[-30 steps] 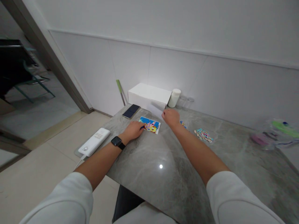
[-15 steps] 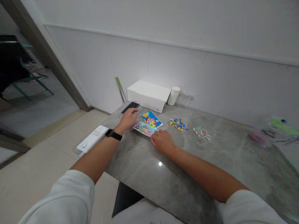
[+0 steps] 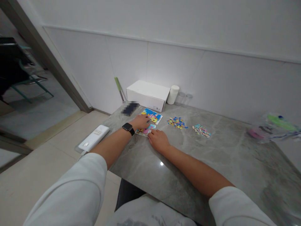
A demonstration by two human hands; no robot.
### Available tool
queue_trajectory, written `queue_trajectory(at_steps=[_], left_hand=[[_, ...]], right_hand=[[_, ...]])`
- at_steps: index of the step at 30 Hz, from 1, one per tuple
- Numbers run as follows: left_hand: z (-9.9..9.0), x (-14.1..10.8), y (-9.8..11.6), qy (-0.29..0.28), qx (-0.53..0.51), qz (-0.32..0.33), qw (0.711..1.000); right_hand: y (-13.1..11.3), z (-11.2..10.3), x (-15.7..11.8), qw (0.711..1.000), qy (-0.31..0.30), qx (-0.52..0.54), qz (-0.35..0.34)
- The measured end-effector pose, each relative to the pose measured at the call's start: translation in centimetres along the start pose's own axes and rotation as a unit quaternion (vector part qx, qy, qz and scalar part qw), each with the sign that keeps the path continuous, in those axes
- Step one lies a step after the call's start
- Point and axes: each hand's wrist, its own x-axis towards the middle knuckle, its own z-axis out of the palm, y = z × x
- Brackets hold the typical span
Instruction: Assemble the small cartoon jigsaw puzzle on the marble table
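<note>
My left hand (image 3: pixel 141 121), with a black watch on its wrist, lies over the two picture cards with its fingers stretched out. Under it is the pink and teal card (image 3: pixel 151 127), partly covered. Behind that lies the blue and yellow card (image 3: pixel 158 118). My right hand (image 3: pixel 157 138) touches the near right edge of the pink and teal card with its fingers bent together. To the right are a pile of blue and yellow pieces (image 3: pixel 178 122) and a pile of paler pieces (image 3: pixel 201 131).
On the grey table (image 3: pixel 188 163) stand a white box (image 3: pixel 148 93), a white bottle (image 3: pixel 173 94) and clear cups (image 3: pixel 187 99). A dark phone (image 3: pixel 129 108) lies back left, a white device (image 3: pixel 94 138) beyond the left edge, plastic bags (image 3: pixel 270 128) far right.
My left hand has moved right, from beside the cards to over them. The raised near card now looks flatter. My right hand stays at its edge.
</note>
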Motion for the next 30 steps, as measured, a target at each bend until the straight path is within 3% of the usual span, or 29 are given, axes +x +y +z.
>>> queue_trajectory(at_steps=[9,19,30], left_hand=[[0.5,1.7,0.1,0.006,0.055,-0.020,0.998],[0.3,1.8,0.6,0.027,0.064,-0.061,0.996],[0.8,2.1,0.1,0.044,0.057,-0.045,0.996]], right_hand=[[2.0,-0.1,1.2,0.998,0.000,0.015,0.066],[2.4,0.6,1.1,0.997,0.025,0.030,0.066],[2.9,-0.1,0.2,0.996,0.015,0.045,0.071]])
